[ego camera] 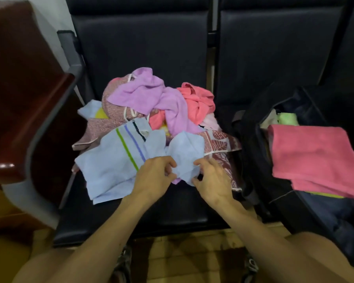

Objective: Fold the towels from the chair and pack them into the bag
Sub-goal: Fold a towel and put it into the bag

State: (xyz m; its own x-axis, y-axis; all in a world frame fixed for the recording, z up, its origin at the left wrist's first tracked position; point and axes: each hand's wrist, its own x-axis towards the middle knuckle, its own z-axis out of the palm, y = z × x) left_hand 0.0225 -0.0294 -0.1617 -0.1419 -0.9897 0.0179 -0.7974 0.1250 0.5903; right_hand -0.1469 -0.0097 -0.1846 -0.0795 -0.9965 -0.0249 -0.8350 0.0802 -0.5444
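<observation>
Head view: left hand point(154, 176) and right hand point(212, 180) both pinch crumpled edge of light blue striped towel point(112, 160) at front of towel pile point(161, 107) on dark chair seat point(143, 213). Folded pink towel point(313, 158) lies atop open dark bag point(251, 152) on adjoining seat; green item inside, possibly towel.

Single head-worn wide-angle view: looks forward and steeply down onto the dark chair seat point(172, 211) from just in front of it, close in. Towel pile point(151, 111) sits near frame centre; chair backrest point(143, 37) fills the top, bag point(251, 158) lies toward the right edge, and the person's forearms point(102, 231) enter from the bottom edge. Straight lines bow toward the margins.
</observation>
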